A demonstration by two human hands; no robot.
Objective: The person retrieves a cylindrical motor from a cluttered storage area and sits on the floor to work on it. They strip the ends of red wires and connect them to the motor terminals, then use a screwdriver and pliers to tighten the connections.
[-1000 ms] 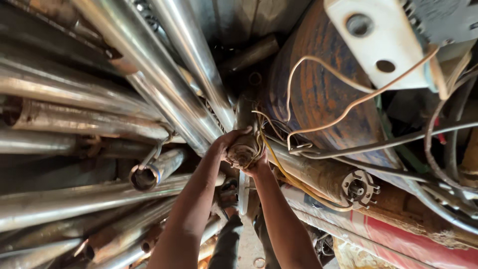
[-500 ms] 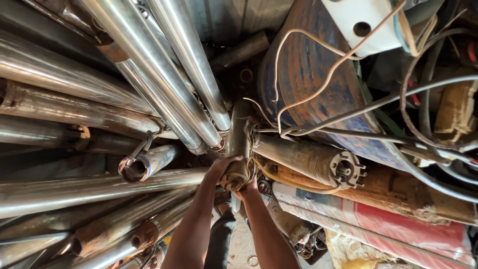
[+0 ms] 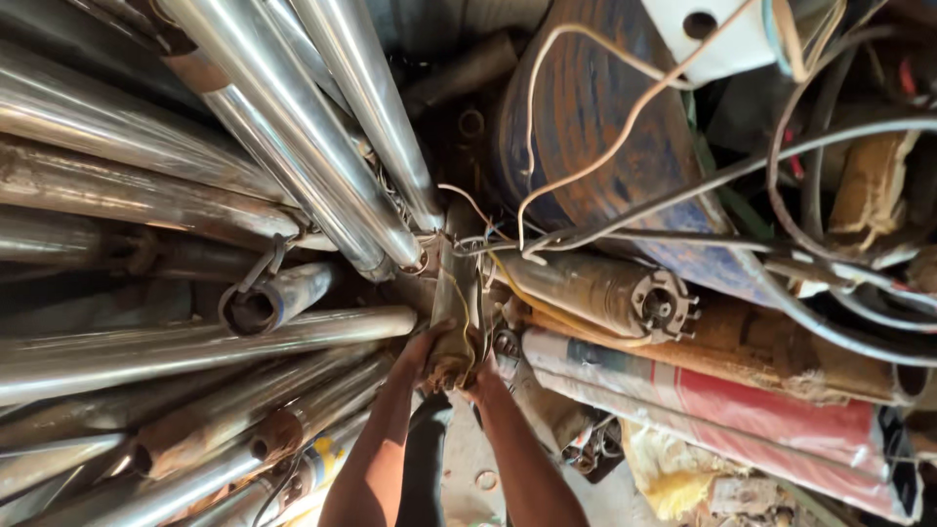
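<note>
Both my hands grip the near end of a dirty, rusty cylindrical motor (image 3: 457,293) that stands among stacked pipes. My left hand (image 3: 415,353) holds its left side and my right hand (image 3: 486,376) holds its right side. Thin wires sprout from the motor's far end. Shiny steel pipes (image 3: 293,146) lean against it on the left. A similar rusty motor with a splined shaft end (image 3: 605,291) lies just to its right.
A rusted blue drum (image 3: 605,127) stands at the upper right, draped with white and grey cables (image 3: 781,195). Red and white wrapped tubes (image 3: 742,400) lie at the right. Old corroded pipes (image 3: 195,429) fill the lower left. Bare floor (image 3: 468,468) shows between my forearms.
My hands and the motor have shifted downward in the view. The splined motor and wrapped tubes at the right have come more fully into sight.
</note>
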